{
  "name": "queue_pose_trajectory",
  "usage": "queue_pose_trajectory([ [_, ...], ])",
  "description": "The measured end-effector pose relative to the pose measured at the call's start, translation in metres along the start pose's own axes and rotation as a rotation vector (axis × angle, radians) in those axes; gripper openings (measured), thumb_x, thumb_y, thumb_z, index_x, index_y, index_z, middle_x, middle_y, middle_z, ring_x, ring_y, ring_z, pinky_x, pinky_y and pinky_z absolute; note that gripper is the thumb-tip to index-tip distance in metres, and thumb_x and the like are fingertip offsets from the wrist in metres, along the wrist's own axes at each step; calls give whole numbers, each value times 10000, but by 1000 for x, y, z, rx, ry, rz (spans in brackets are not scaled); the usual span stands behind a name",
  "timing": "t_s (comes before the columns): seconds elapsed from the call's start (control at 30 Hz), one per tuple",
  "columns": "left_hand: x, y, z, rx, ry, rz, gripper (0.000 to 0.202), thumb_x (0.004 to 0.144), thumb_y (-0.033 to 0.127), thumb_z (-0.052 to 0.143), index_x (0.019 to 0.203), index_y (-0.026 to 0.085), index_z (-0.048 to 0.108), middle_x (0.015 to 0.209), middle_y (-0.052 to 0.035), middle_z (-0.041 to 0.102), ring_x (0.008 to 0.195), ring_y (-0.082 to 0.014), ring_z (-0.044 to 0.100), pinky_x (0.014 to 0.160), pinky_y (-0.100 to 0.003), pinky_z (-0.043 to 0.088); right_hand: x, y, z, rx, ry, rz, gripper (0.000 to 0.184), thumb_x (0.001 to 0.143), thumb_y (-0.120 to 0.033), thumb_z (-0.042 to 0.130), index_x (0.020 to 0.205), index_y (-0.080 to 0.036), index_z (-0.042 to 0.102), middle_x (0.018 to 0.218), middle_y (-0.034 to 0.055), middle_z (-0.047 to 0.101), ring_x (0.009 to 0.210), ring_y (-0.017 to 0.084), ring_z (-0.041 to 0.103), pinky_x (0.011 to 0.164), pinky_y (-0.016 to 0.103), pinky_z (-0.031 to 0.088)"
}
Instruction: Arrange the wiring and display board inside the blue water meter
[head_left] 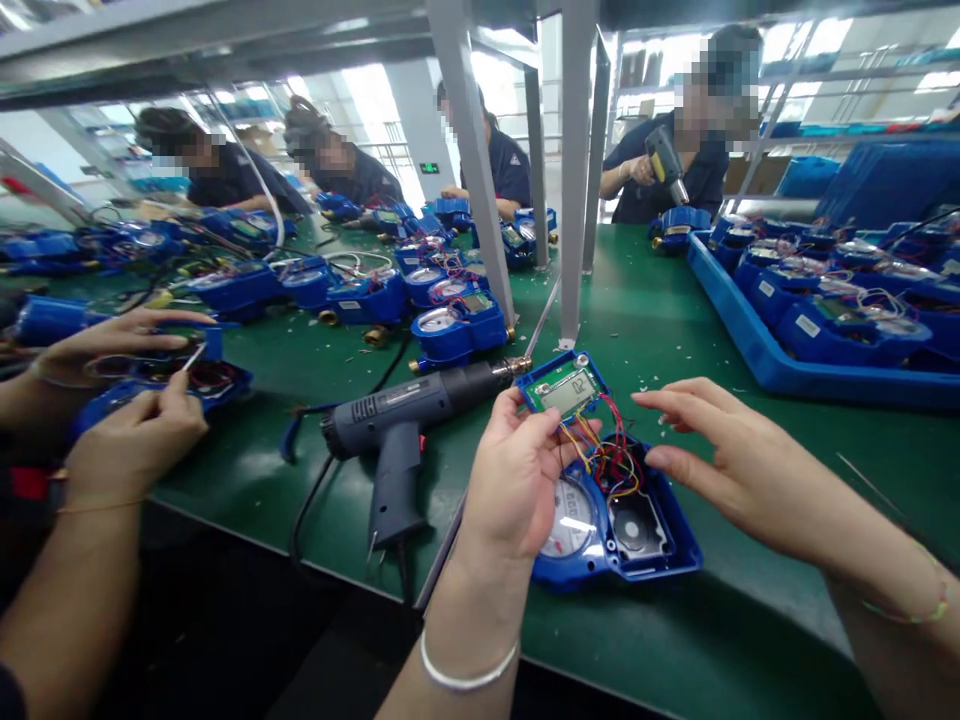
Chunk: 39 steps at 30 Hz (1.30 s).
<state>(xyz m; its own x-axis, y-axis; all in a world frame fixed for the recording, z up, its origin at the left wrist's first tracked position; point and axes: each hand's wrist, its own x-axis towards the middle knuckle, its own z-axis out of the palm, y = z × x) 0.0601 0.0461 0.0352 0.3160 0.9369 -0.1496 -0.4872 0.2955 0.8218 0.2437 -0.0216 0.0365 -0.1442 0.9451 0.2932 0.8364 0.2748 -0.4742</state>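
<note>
My left hand point(517, 470) grips a circuit board with a small LCD screen point(568, 390), its thumb on the board's near edge. Red, yellow and dark wires point(616, 455) run from the board down into an opened blue water meter point(574, 570) on the table. The meter has a round dial point(568, 515) on its left and a blue housing with a black round part point(636, 525) on its right. My right hand point(720, 445) hovers just right of the wires, thumb and fingers apart, holding nothing.
A heat gun point(394, 440) lies left of my left hand, its nozzle toward the board. Behind stand metal posts point(576, 180) and several blue meters point(457, 330). A blue tray point(750, 350) of meters is at right. A co-worker's hands point(142, 430) work at left; others sit across.
</note>
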Motion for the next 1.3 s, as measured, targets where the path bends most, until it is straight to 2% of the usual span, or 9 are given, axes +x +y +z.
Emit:
queue_pose_trajectory([
  [0.13,-1,0,-1,-90,26,20,243,762,74,535,976,179,490,971,-56,657,796,-196,680,767,-392,536,-38,-16,32,22,111,179,558,922,-478,482,1400,-249,309,1358,122,341,1244,293,363,984,530,413],
  [0.27,-1,-1,-4,-152,11,19,224,747,58,533,945,159,506,956,-67,659,819,-217,682,765,-399,539,-74,-32,73,-77,277,196,575,905,-497,502,1398,-273,308,1386,127,298,1264,326,332,954,569,415],
  [0.37,-2,1,-6,-188,-7,-9,201,739,47,527,911,147,505,932,-74,666,786,-218,686,757,-392,541,-79,-33,90,6,288,161,459,945,-441,449,1363,-275,357,1416,111,244,1283,306,309,973,546,395],
  [0.53,-6,7,-14,-234,-24,-114,259,713,6,492,929,150,489,882,-96,683,790,-259,704,697,-354,548,-62,-22,76,18,164,65,219,965,-301,439,1150,-284,554,1356,58,327,1260,273,317,999,503,340],
  [0.7,-7,8,-21,-322,9,-238,243,655,-28,481,846,122,470,863,-139,672,832,-281,699,757,-389,560,-46,-44,60,-115,331,17,164,918,-202,539,1066,-239,600,989,41,518,947,217,474,814,415,389],
  [0.8,-6,7,-22,-322,13,-267,230,640,-29,479,828,105,477,874,-164,668,832,-282,696,761,-387,566,-29,-62,65,-105,280,30,169,908,-179,558,1066,-211,609,908,32,548,859,209,475,749,397,367],
  [0.93,-5,8,-21,-322,48,-329,207,646,-23,470,813,99,485,891,-183,668,826,-277,694,698,-358,579,-7,-66,67,0,150,118,108,893,-178,584,963,-210,659,878,27,573,842,214,479,738,392,356],
  [1.1,-5,6,-20,-355,41,-221,265,655,-44,482,856,124,526,860,-114,687,882,-285,691,722,-397,577,1,-61,60,211,87,180,114,877,-186,616,885,-276,685,843,-27,606,832,185,513,725,366,351],
  [1.3,-7,2,-19,-355,-25,-129,451,700,-34,480,1098,164,557,875,-81,710,850,-250,701,718,-366,571,1,-62,61,336,121,256,110,883,-235,613,871,-313,690,811,-61,616,807,162,536,700,345,356],
])
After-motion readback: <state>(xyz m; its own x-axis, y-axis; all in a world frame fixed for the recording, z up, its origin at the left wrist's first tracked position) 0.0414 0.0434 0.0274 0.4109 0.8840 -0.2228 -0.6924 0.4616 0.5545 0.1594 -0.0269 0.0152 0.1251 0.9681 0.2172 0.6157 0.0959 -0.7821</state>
